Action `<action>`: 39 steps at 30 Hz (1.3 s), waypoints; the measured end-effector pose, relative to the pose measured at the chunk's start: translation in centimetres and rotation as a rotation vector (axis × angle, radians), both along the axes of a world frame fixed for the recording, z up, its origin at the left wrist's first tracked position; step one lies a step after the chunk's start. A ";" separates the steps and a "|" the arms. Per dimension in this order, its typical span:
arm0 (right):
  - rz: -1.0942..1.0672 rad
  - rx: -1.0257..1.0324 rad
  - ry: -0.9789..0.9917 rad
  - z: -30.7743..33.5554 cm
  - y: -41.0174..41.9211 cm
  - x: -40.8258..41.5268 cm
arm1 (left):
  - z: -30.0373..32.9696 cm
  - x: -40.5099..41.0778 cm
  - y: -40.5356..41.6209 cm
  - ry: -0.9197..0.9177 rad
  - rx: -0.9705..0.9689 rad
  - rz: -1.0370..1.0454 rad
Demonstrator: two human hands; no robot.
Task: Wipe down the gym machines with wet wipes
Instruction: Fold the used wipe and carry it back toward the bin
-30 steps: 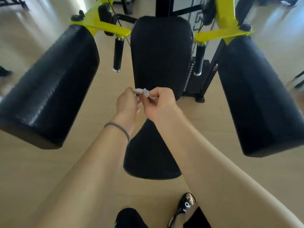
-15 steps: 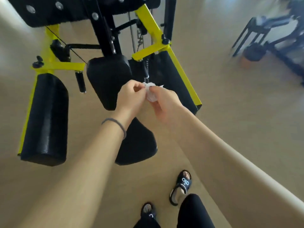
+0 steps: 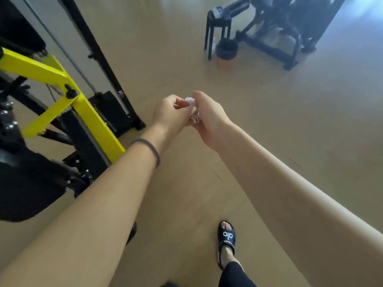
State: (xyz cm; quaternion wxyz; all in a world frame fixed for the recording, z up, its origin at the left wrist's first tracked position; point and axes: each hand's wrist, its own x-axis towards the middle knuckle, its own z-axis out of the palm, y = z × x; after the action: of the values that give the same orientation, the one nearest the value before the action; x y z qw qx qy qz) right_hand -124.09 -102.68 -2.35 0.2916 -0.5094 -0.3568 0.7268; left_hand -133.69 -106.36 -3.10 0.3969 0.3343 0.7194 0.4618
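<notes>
Head view: turned from the yellow-framed machine (image 3: 68,104) toward far equipment (image 3: 275,27), left hand (image 3: 172,112) and right hand (image 3: 209,119) together pinched a crumpled wipe (image 3: 191,109), likely spent.

You get soft, even daylight with a cool bluish glare far beyond your right hand (image 3: 209,119), faint shadows on the tan floor (image 3: 269,125), a hazy, motion-smeared black bench (image 3: 275,27) ahead of both hands, and wide-angle stretch that swells your forearms toward the lower corners.
</notes>
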 end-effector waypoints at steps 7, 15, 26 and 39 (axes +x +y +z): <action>-0.089 -0.013 0.023 -0.4 15.5 8.6 | -0.8 7.7 16.7 -0.110 0.006 -0.086; -0.058 0.009 -0.064 -1.5 29.8 9.1 | -1.4 7.3 31.0 0.129 0.018 -0.159; -0.246 0.036 -0.114 -5.2 54.8 3.6 | -2.6 0.3 55.7 0.307 0.033 -0.468; -0.387 0.122 -0.265 -7.3 87.6 1.1 | -4.8 -3.8 90.2 0.368 -0.058 -0.604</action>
State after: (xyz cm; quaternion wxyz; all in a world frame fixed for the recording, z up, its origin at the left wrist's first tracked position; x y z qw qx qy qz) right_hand -123.03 -15.09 -9.64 0.4061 -0.6407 -0.3309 0.5614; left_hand -137.51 -16.17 -7.93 0.3888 0.5981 0.6602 0.2352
